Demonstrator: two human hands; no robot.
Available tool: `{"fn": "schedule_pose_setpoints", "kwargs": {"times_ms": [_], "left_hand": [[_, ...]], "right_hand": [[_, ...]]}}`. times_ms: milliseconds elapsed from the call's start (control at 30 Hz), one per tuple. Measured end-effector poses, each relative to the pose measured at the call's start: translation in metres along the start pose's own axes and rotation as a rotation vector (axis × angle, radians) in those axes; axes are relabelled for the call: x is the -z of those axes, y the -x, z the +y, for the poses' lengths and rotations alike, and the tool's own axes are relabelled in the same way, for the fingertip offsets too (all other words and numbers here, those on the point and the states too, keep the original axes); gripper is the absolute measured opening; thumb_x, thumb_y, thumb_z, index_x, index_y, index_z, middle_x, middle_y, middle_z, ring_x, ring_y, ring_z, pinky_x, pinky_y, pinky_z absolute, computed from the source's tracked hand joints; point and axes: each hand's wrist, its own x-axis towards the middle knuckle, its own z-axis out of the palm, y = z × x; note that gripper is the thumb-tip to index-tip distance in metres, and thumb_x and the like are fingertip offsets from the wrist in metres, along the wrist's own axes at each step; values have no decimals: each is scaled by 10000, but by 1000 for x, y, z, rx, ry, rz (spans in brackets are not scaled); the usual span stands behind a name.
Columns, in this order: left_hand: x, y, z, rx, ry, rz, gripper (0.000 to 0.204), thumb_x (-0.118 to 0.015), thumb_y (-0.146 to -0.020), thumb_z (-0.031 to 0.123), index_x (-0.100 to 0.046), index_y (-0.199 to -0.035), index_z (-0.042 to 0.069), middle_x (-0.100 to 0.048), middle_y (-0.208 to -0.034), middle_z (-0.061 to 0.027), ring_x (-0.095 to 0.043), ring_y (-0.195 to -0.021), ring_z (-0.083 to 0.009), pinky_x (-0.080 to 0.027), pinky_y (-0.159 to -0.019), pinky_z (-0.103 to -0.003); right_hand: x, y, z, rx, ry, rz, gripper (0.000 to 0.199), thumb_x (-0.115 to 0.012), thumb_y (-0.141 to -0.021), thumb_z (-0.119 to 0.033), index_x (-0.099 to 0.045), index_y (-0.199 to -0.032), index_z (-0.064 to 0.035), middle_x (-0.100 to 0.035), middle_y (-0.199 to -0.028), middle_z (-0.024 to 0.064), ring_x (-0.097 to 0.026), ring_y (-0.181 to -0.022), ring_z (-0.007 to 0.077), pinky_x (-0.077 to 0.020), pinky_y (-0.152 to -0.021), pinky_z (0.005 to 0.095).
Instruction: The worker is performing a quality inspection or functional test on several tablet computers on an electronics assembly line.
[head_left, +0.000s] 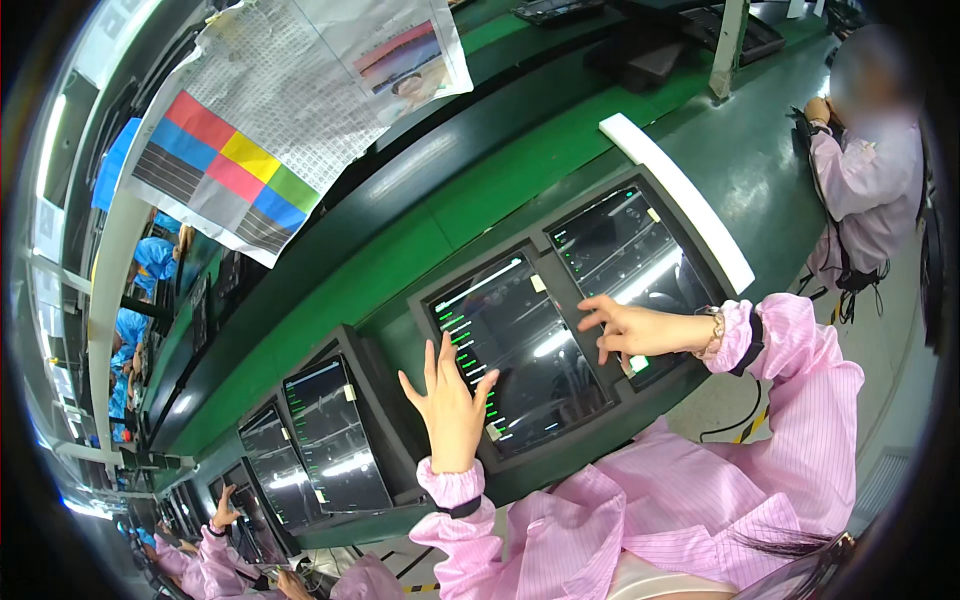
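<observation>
Hands — left hand (452,400) spread over left tablet (520,350) | right hand (625,328) fingertips on right tablet (625,255) — contact unclear

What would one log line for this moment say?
left hand: open, over left tablet | right hand: fingers on right tablet | both screens lit

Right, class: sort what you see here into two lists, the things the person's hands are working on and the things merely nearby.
In hand:
left hand over the left dark touchscreen tablet
right hand on the right dark touchscreen tablet
black two-slot tray

Merely nearby:
white flat bar
hanging colour-block paper chart
neighbouring dark screens
green conveyor bench
</observation>
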Motion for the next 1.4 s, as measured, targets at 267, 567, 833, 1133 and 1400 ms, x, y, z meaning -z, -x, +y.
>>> {"fn": "schedule_pose_setpoints", "kwargs": {"times_ms": [267, 567, 833, 1133, 1400], "left_hand": [[29, 58, 8, -4, 360, -20, 660, -588, -828, 420, -353, -1272, -8, -290, -1462, -129, -219, -1365, -327, -88, -1085, -545], [28, 81, 6, 42, 1005, 282, 634, -442, -946, 373, -191, -1392, -1, -155, -1492, -187, -174, -1377, -341, -152, -1113, -436], [15, 104, 6, 428, 1877, 287, 294, -479, -958, 154, -489, -1182, -35, -564, -1113, -57, -508, -1001, -108, -382, -887, -251], [13, 131, 9, 539, 1775, 445, 271, -500, -951, 142, -494, -1151, -41, -575, -1041, -49, -524, -925, -105, -401, -836, -243], [17, 135, 15, 399, 1558, 703, 309, -505, -952, 186, -492, -1144, -55, -553, -936, -24, -486, -849, -78, -404, -761, -221]], "right_hand": [[-9, -21, -8, -320, -525, 38, 300, -549, -910, -301, -457, -734, -76, -379, -520, -28, -329, -448, 65, -258, -419, 237], [-42, -5, -50, 35, -377, 152, 400, -519, -928, -395, -462, -691, -78, -449, -510, -20, -437, -419, 46, -325, -397, 207], [-50, 34, -89, 453, -160, 215, 249, -457, -967, -266, -529, -980, -28, -544, -729, 17, -532, -540, 85, -442, -497, 235], [-54, 11, -131, 697, -11, 690, 428, -510, -904, -38, -419, -1321, -81, -474, -568, 14, -432, -507, 73, -364, -476, 236], [-51, -7, -115, 428, -737, 302, 229, -507, -904, -100, -592, -1072, 30, -642, -882, 28, -603, -732, 81, -493, -689, 225]]}}
